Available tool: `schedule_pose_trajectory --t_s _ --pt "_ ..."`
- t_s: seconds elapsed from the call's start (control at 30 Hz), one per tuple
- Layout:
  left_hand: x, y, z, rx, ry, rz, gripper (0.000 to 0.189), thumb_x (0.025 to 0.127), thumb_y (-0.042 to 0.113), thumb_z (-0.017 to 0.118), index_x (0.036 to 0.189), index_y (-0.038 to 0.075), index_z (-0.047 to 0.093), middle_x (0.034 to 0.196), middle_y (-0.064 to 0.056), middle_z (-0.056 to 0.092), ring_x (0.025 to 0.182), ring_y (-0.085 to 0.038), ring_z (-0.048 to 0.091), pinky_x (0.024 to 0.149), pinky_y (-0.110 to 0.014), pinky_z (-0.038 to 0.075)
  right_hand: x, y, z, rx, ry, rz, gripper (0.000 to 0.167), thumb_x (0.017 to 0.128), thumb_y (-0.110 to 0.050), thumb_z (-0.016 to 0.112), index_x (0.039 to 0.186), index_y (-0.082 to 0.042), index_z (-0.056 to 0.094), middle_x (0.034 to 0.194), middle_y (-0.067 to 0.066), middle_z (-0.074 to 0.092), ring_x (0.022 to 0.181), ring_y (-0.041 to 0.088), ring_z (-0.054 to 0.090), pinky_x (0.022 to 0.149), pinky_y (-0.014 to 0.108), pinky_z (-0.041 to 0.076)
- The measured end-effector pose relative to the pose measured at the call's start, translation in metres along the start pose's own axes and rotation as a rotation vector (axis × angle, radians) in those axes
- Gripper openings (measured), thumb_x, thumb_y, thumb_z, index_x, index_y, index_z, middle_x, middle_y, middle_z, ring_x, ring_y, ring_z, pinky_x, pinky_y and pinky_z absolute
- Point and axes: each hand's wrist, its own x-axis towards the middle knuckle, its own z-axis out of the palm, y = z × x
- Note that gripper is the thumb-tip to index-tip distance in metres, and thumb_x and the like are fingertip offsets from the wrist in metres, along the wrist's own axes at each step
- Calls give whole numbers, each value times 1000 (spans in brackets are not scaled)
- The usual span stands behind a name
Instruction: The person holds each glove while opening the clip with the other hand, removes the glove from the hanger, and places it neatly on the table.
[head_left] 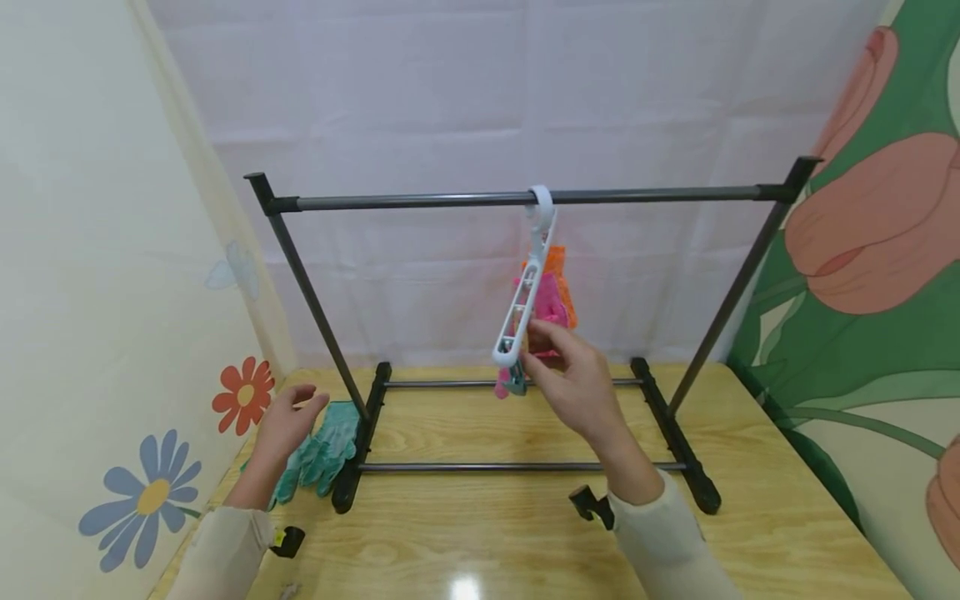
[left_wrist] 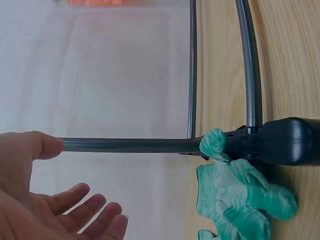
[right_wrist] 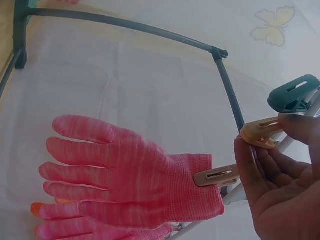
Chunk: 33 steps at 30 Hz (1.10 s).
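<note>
Right hand, pincer-like, on yellow clip

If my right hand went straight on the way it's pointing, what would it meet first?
Likely the white hanger, right by the peach clip your right hand pinches, though exact depth is unclear.

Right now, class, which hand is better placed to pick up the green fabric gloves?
Probably the left hand: it is empty, close to the green fabric gloves, while the right hand pinches a beige plastic clip.
</note>
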Motion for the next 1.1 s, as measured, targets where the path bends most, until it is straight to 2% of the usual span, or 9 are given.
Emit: schedule_pose_trajectory --t_s 0.33,0.57,0.73,1.1 --pt "-15 10 3 -11 -23 19 74 102 53 52 152 0 37 154 -25 38 136 -45 42 105 -61 42 1 0 -1 20 -4 -11 36 91 5 70 126 3 65 108 16 72 97 26 69 83 23 57" --pt "-23 15 6 -12 -31 35 77 100 58 53 151 3 38 154 -23 40 136 -44 42 105 -61 41 1 -1 -2 23 -11 -12 36 91 5 70 127 4 64 108 16 72 98 26 69 83 23 57" --pt "-29 20 8 -28 -28 52 72 101 54 54 150 4 40 152 -21 43 135 -42 43 104 -58 43 0 -2 -2 15 -11 -6 37 91 6 69 127 5 64 109 17 72 98 28 69 83 22 57" --pt "-34 26 14 -53 -21 73 65 102 48 55 148 3 43 148 -21 47 128 -39 49 98 -53 47 0 -5 -2 1 -6 -4 38 90 7 69 128 6 63 108 18 72 97 28 69 83 22 57"
